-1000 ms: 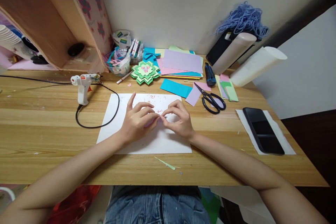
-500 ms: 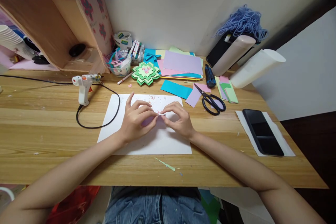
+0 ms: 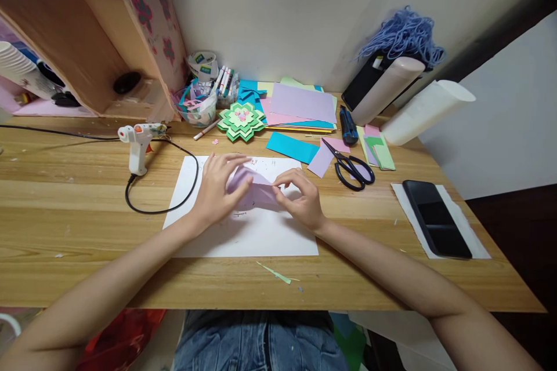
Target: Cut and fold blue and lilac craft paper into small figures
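A folded piece of light purple paper [image 3: 252, 177] is held just over a white sheet [image 3: 243, 243]. My right hand [image 3: 300, 197] pinches its right end between thumb and index finger. My left hand [image 3: 220, 185] is at the paper's left end, thumb apart from the stretched fingers. Whether the left thumb touches the paper I cannot tell. The paper shows a crease along its length, with one part raised at the back. Small coloured scraps lie on the sheet behind it.
Black scissors [image 3: 354, 167] lie right of the sheet by a blue paper strip [image 3: 291, 148]. A green paper flower [image 3: 242, 122] sits behind. The glue gun [image 3: 138, 148] and its black cord are at left; a phone [image 3: 435, 217] lies at right.
My left hand has moved left and loosened from its pinch near the right hand. More of the purple paper now shows between the hands. The right hand still pinches it.
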Motion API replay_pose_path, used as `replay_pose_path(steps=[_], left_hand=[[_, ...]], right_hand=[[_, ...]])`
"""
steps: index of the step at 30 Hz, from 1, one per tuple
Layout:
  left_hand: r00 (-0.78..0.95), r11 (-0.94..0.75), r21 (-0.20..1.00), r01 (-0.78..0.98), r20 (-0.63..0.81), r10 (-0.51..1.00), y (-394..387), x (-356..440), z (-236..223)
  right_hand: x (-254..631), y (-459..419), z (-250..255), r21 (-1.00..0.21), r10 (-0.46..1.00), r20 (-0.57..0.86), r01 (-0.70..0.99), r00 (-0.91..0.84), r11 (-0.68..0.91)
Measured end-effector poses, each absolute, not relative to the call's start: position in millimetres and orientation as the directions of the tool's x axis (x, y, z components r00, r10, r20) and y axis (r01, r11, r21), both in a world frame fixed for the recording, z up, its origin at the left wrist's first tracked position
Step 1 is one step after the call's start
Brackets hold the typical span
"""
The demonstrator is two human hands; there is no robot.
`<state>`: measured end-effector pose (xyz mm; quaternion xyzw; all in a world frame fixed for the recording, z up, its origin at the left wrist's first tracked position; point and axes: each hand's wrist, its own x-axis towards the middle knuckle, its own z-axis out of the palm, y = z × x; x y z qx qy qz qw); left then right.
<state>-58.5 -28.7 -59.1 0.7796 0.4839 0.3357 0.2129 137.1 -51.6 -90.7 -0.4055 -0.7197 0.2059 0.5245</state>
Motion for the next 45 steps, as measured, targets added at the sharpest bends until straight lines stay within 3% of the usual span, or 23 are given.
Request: replay_pose_path(steps=[3,5,7,10,18,35,45], left_hand=[[0.183,-0.037,0.896,0.442,-0.05,0.982,-18.4,-62.8,-58.3],[0.226,0.21,0.934,0.289,-0.28,0.933,-13.9,-64.7,-57.7],[0.349,0.342,0.926,0.157,-0.377,0.858,-12.4,-65.4,-57.3],[0.473,0.407,0.913,0.013,-0.364,0.802,-13.8,-64.4,-58.6],[0.477,0.426,0.898,-0.113,-0.327,0.816,-18.3,-59.9,-64.0],[0.393,0.245,0.969,-0.009,-0.222,0.892,-29.9,-50.5,-76.4],[0.333,0.185,0.979,0.085,-0.203,0.921,-30.9,-48.7,-75.4]], right_hand=[[138.5,-51.6,-92.6,-0.738,0.809,0.581,0.36,-0.09,0.571],[139.1,-51.7,-93.8,-0.744,0.811,0.581,0.357,-0.074,0.566],[139.3,-51.9,-94.6,-0.748,0.812,0.58,0.35,-0.066,0.563],[139.0,-52.0,-95.1,-0.755,0.814,0.575,0.332,-0.078,0.565],[137.7,-52.2,-92.0,-0.747,0.827,0.552,0.378,-0.106,0.547],[131.1,-57.9,-90.0,-0.741,0.822,0.556,0.373,-0.124,0.558],[131.5,-58.2,-91.9,-0.698,0.819,0.566,0.475,-0.094,0.536]])
